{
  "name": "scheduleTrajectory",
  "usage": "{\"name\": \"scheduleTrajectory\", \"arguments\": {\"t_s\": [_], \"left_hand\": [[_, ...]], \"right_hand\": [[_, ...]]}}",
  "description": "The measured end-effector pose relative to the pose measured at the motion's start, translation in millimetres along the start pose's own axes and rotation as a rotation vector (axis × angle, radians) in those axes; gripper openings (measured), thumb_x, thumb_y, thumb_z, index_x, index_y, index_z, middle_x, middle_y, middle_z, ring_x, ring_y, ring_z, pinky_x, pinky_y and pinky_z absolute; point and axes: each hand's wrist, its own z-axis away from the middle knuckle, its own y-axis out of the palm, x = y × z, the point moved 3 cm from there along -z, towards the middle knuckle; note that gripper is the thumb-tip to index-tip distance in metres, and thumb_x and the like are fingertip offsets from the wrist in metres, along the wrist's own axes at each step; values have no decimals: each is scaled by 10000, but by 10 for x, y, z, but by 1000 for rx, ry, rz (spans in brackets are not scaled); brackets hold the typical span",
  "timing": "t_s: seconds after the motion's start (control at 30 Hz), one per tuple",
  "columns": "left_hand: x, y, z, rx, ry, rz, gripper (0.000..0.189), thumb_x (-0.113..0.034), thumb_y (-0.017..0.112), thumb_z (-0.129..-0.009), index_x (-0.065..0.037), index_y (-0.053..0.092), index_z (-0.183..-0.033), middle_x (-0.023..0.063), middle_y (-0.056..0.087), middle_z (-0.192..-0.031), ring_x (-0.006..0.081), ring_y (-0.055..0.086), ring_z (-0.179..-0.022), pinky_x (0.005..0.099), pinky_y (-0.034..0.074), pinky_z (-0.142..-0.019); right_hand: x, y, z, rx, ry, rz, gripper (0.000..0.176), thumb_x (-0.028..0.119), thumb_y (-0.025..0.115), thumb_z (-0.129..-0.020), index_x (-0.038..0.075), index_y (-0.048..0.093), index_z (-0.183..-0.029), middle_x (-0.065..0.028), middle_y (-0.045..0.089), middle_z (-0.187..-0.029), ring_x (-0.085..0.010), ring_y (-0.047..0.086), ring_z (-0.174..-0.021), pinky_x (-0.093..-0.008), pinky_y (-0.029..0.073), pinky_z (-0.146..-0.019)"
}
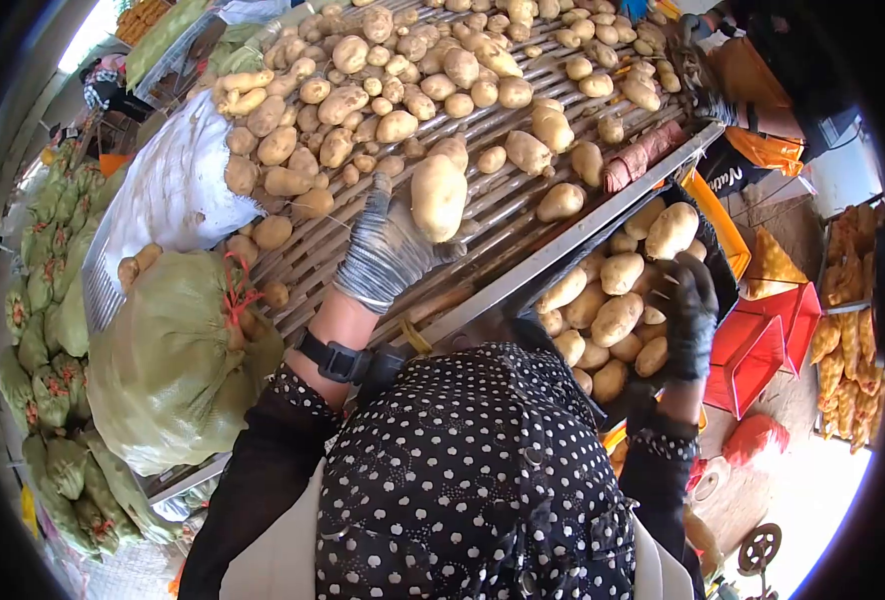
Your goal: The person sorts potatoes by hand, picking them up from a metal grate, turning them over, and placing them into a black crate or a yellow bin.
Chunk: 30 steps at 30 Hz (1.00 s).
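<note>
A dotted blouse (483,470) fills the foreground and hides both elbows. The left hand (388,250), in a grey glove, curls partly round a large potato (439,197) on the slatted table (503,215). The black-gloved right hand (691,315) hangs over the crate (588,248) of potatoes (618,318), fingers bent downward. Whether it grips anything cannot be made out.
</note>
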Motion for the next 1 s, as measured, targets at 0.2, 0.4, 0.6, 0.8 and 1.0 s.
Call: {"name": "scheduleTrajectory", "arguments": {"t_s": [0.2, 0.4, 0.6, 0.8, 1.0], "left_hand": [[-12, 5, 182, 30, 55, -256, 824, -659, 368, -854, -44, 270, -1394, 175, 324, -1411, 304, 380, -1260, 478, 326, -1039], [-282, -411, 680, 23, 126, -332, 752, -601, 429, -868, -41, 335, -1361, 169, 539, -1231, 322, 584, -1031, 408, 479, -865], [-412, -1260, 1257, -684, 200, -1316, 469, -424, 556, -858, -29, 574, -1110, 181, 627, -1033, 318, 612, -922, 398, 482, -772], [-717, -1226, 1074, -934, 44, -2008, 536, -369, 645, -770, -24, 555, -1170, 217, 608, -1050, 347, 566, -1013, 400, 442, -886], [-1368, -1489, 819, -1518, 245, -2267, 637, -305, 681, -713, -31, 483, -1252, 246, 503, -1220, 375, 467, -1141, 414, 385, -970]], "right_hand": [[55, 2115, -191, 737, 204, -240, 708, 490, 619, -813, 65, 381, -1328, -141, 525, -1174, -256, 599, -959, -378, 520, -781], [-389, 2408, -219, 714, 657, -606, 424, 314, 580, -888, -8, 516, -1156, -108, 610, -1037, -214, 598, -952, -342, 517, -819], [-666, 2328, -466, 724, 642, -580, 445, 301, 657, -794, 43, 536, -1136, -125, 598, -1061, -277, 596, -952, -446, 504, -840], [-675, 2342, -550, 569, 785, -536, 357, 301, 643, -830, 33, 552, -1048, -111, 602, -970, -239, 595, -874, -371, 516, -780], [-747, 2376, -596, 535, 770, -505, 343, 307, 625, -845, 27, 561, -1032, -106, 602, -965, -221, 585, -875, -347, 505, -792]]}}
